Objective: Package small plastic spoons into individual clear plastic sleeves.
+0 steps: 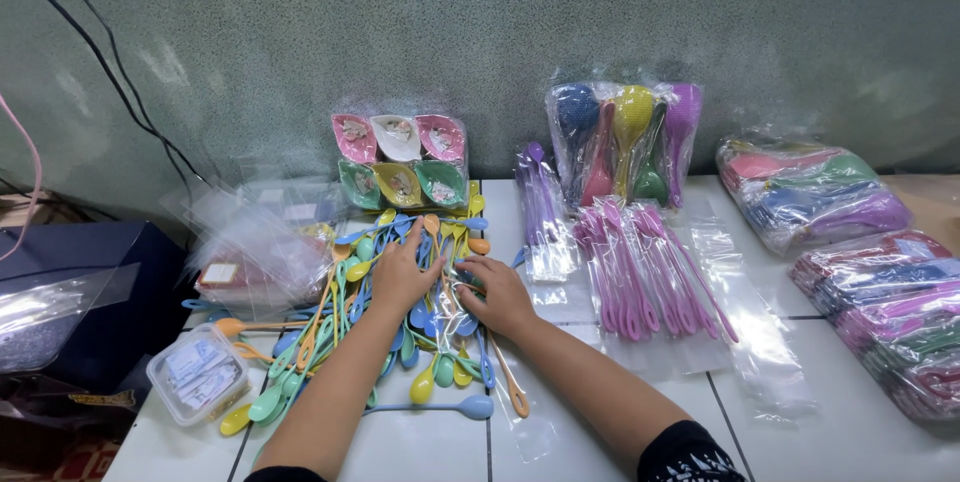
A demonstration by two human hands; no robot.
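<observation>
Nearest to me: white tiled floor (420, 447), one blue spoon (440, 408) lying apart from the rest at the near edge of the pile. A small clear lidded box (197, 373) sat to the near left, just beside the pile.

My left hand (402, 272) lay flat on the spoon pile (390, 312), palm down, fingers spread and reaching toward the far edge. My right hand (497, 294) rested on the right side of the same pile, fingers curled and touching a clear plastic sleeve (455, 287) that lay over the spoons; couldn't tell if I was actually pinching it. The two hands were near each other, not touching.

The pile itself: long-handled plastic spoons, mixed green, blue, yellow, orange, loose and crossed over each other, centre-left on the tiles.

Right of the pile: bagged pink spoons (640, 272) fanned out, touching a flat stack of empty clear bags (745, 327). Just beyond my right hand, a bag of purple spoons (543, 212).

Left: heap of clear bags (255, 237), dark blue box (85, 292) beyond it.

Far side, against the wall (300, 32): pack of leaf-shaped dishes (400, 160), bag of coloured ladles (625, 137). Far right: bagged multicolour utensil stacks (810, 192).
</observation>
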